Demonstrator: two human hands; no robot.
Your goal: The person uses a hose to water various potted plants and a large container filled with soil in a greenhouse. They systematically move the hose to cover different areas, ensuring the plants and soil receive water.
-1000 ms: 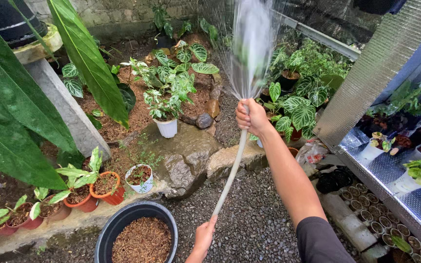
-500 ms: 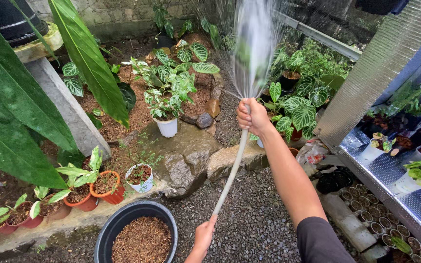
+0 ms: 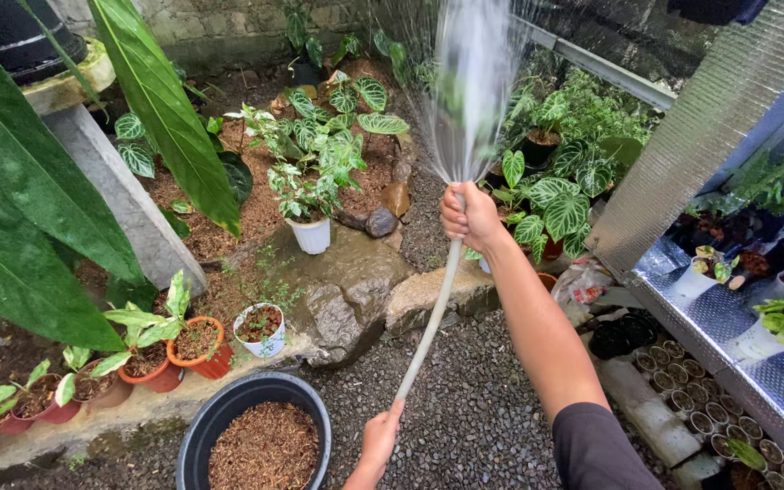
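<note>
My right hand (image 3: 469, 218) grips the end of a pale garden hose (image 3: 430, 318), arm stretched forward. A wide fan of water (image 3: 474, 82) sprays up and away from the hose end, over the potted plants at the back. My left hand (image 3: 379, 437) holds the same hose lower down, near the bottom edge. The hose runs straight between both hands. A white pot with a leafy plant (image 3: 311, 234) stands on a wet rock just left of the spray. Veined green plants (image 3: 555, 204) sit right of my right hand.
A black tub of brown mulch (image 3: 260, 445) stands at the bottom. Orange and white small pots (image 3: 201, 345) line a stone ledge on the left. Big green leaves (image 3: 38, 200) hang at left. A metal shelf (image 3: 728, 336) with small pots is at right; gravel (image 3: 474, 408) covers the ground.
The spray has swung slightly and both hands stay on the hose in nearly the same places.
</note>
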